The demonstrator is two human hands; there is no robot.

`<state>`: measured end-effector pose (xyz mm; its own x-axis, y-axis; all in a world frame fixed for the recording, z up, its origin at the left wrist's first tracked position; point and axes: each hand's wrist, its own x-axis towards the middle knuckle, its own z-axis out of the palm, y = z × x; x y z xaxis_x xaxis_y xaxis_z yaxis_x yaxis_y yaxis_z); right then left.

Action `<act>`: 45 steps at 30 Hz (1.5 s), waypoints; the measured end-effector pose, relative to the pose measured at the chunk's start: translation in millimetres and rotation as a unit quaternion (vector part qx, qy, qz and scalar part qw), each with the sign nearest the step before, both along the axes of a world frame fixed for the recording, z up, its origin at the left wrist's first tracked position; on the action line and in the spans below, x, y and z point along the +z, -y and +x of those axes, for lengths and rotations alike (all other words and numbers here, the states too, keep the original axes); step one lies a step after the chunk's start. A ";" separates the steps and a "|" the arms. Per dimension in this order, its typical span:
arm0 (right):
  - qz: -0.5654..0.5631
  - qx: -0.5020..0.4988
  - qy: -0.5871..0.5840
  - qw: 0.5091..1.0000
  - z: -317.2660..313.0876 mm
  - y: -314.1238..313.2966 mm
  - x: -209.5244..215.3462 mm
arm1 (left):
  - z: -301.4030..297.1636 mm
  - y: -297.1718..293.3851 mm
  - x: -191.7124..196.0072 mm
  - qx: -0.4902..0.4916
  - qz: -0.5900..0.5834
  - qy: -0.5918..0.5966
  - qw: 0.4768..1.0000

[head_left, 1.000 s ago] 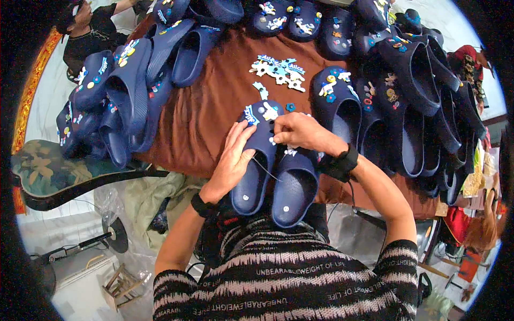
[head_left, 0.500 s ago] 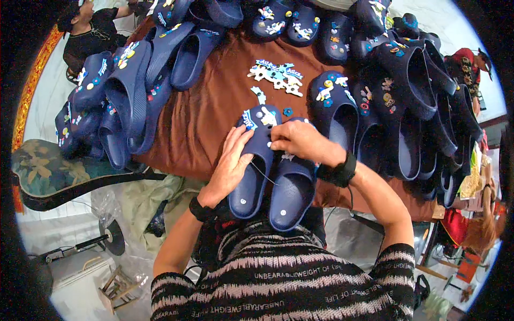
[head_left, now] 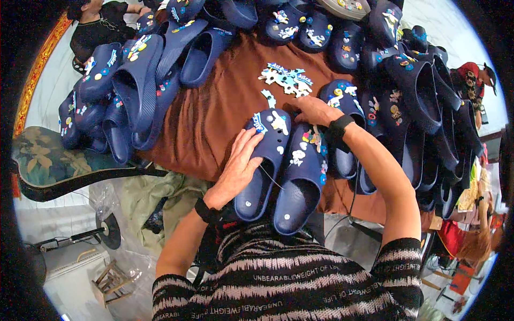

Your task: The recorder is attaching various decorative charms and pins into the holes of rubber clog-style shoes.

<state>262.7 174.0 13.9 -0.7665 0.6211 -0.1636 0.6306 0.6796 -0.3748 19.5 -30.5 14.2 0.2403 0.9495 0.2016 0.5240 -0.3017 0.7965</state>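
My left hand (head_left: 241,160) grips the side of a navy clog (head_left: 272,143), with its fingers along the upper and its thumb near the foot opening. That clog bears a ribbon-shaped charm (head_left: 258,124) and a white character charm (head_left: 279,122); some bare holes show below them. Close beside it lies a second navy clog (head_left: 302,176) with several charms on its upper. My right hand (head_left: 316,111) rests on the brown cloth beyond the clogs, fingers curled down; whatever is between the fingertips is hidden. A pile of white and blue charms (head_left: 286,78) lies just ahead, with one loose charm (head_left: 268,98) nearer me.
Stacks of charm-covered navy clogs stand at the left (head_left: 136,88) and the right (head_left: 412,96) of the brown cloth (head_left: 214,117). More clogs line the far edge, including a grey clog (head_left: 348,7). A padded stool (head_left: 69,160) stands at left. Other people are at far left and right.
My right hand has left the second clog's upper and moved forward and right onto the cloth, where a blue flower charm lay. My left hand keeps its hold. The whole view has shifted slightly.
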 end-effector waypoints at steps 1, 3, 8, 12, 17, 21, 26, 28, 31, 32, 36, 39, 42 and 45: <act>0.015 -0.003 -0.019 1.000 4.3 -1.1 -3.6 | 0.9 -0.7 -0.1 -0.003 0.000 0.000 1.000; 0.007 -0.017 -0.026 0.999 -3.0 6.7 15.9 | -1.9 3.2 0.6 0.006 -0.006 -0.002 1.000; -0.161 -0.119 -0.102 0.974 -2.2 23.4 54.1 | -2.2 1.0 0.0 -0.004 0.010 -0.005 1.000; -0.380 -0.123 -0.229 0.888 -2.1 58.4 54.6 | -1.9 0.5 -0.4 -0.002 0.004 -0.010 1.000; -0.328 -0.129 -0.217 0.910 -16.7 80.4 55.4 | -2.4 1.5 -0.9 0.001 0.004 -0.008 1.000; -0.289 -0.108 -0.173 0.935 -20.1 80.3 57.8 | -0.8 0.8 -0.2 -0.001 -0.009 -0.008 1.000; -0.287 -0.121 -0.166 0.936 -20.0 78.5 51.8 | -1.2 0.0 -3.3 -0.001 0.008 -0.010 1.000; -0.293 -0.097 -0.128 0.943 -22.8 73.7 56.3 | -2.7 0.2 -2.2 -0.004 -0.005 -0.006 1.000; -0.246 -0.078 -0.027 0.966 -31.8 65.1 61.8 | -3.2 -0.1 -0.7 -0.005 -0.018 -0.006 1.000; -0.247 -0.079 -0.026 0.965 -34.1 62.9 65.8 | -3.0 -0.1 -0.9 -0.006 -0.018 -0.007 1.000; -0.216 -0.119 0.079 0.966 -46.9 60.2 72.0 | -0.9 -0.4 -1.2 -0.001 -0.015 -0.011 1.000; -0.161 -0.075 0.143 0.974 -57.7 53.1 77.5 | -2.1 -1.0 1.4 0.003 0.002 -0.020 1.000; -0.310 -0.060 0.005 0.949 -33.2 39.8 59.5 | -3.3 -1.5 -0.7 -0.006 -0.019 -0.015 1.000; -0.375 -0.073 -0.067 0.922 -19.0 36.9 52.9 | -2.8 -0.5 0.3 -0.007 -0.020 -0.013 1.000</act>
<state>243.7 137.1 66.8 -0.7279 0.4704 -0.4989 0.6091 0.1093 -0.7856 16.7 -30.0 14.5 0.2584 0.9531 0.1579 0.5403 -0.2780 0.7942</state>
